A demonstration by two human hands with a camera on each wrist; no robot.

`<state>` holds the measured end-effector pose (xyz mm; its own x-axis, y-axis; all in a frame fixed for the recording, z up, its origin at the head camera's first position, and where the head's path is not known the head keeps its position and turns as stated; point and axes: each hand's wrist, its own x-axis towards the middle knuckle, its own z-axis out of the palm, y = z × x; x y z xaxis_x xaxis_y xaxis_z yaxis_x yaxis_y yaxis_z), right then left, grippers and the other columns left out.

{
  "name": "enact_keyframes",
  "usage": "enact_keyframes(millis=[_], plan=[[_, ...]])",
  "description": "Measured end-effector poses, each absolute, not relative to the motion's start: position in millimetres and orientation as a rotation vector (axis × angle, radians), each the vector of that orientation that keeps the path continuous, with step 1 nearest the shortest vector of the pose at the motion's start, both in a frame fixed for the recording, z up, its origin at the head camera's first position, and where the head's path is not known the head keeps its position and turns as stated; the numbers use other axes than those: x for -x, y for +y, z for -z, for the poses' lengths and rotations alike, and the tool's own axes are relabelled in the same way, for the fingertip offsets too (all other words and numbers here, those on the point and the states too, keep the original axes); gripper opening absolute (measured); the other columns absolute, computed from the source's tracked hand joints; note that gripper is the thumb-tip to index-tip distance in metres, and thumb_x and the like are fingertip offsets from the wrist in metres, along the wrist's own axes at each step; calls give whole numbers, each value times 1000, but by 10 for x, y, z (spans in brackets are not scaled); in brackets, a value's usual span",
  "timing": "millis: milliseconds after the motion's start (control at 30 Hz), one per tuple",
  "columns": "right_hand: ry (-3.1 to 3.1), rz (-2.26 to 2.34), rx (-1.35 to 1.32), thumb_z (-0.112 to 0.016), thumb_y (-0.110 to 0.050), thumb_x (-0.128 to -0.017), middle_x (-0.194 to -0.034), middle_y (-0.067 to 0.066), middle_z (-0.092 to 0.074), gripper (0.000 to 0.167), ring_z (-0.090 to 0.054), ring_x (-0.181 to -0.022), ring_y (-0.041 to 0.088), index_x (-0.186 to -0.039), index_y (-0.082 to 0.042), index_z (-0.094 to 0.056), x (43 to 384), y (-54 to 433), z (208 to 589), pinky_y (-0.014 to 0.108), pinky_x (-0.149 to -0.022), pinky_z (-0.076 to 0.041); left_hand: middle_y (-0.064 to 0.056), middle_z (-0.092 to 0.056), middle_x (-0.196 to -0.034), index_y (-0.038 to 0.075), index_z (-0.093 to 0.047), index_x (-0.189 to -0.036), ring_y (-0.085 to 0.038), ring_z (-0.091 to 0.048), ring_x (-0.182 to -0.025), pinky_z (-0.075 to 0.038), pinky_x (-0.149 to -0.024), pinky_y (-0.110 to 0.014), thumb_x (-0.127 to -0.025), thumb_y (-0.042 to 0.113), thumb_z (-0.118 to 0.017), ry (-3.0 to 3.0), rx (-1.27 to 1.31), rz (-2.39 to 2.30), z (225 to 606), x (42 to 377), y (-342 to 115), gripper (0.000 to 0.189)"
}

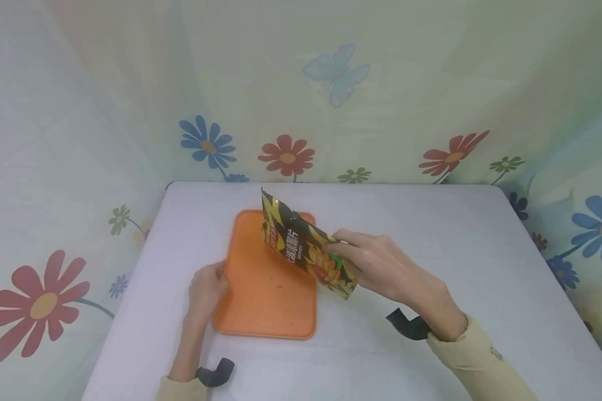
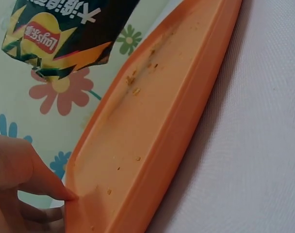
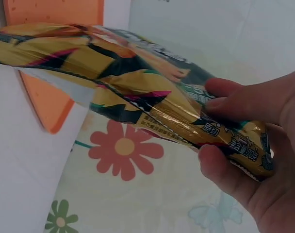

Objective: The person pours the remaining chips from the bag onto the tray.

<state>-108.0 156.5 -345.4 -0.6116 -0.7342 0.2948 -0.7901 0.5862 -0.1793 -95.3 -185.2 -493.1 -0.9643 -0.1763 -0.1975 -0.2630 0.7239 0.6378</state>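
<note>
A black and yellow Lay's potato chip bag (image 1: 301,248) (image 2: 45,36) hangs tilted over the right part of an orange tray (image 1: 266,295). My right hand (image 1: 381,264) pinches the bag near its right end, thumb on one face and fingers on the other, as the right wrist view (image 3: 264,131) shows. Small brown crumbs (image 2: 135,91) are scattered on the tray floor. At the tray's left side, my left hand (image 1: 208,287) pinches the rim; in the left wrist view its fingertip (image 2: 65,191) presses on the rim, and the tray looks slanted there.
A white cloth-covered table (image 1: 431,234) lies under the tray. Behind it and at both sides hangs a pale curtain (image 1: 396,106) printed with flowers and a butterfly. Black bands (image 1: 408,324) (image 1: 215,373) sit at both wrists, beside beige sleeves.
</note>
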Motion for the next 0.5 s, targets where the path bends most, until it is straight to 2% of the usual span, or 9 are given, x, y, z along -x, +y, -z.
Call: enact_keyframes(millis=[167, 500], plan=[[-2626, -423, -1245, -76, 7, -83, -107, 3, -69, 30, -62, -75, 9, -111, -6, -78, 1063, 1564, 3469, 19, -58, -53, -1, -40, -60, -5, -59, -139, -11, -34, -49, -30, -44, -22, -94, -3, -52, 2807, 352, -1065, 4944, 954, -1853, 46], [-2625, -474, -1257, -75, 9, -83, -104, 2, -70, 30, -63, -75, 9, -109, -6, -78, 1055, 1560, 3493, 17, -58, -52, -1, -42, -61, -4, -59, -140, -11, -37, -49, -32, -43, -21, -95, -1, -53, 2801, 354, -1075, 4949, 949, -1857, 46]])
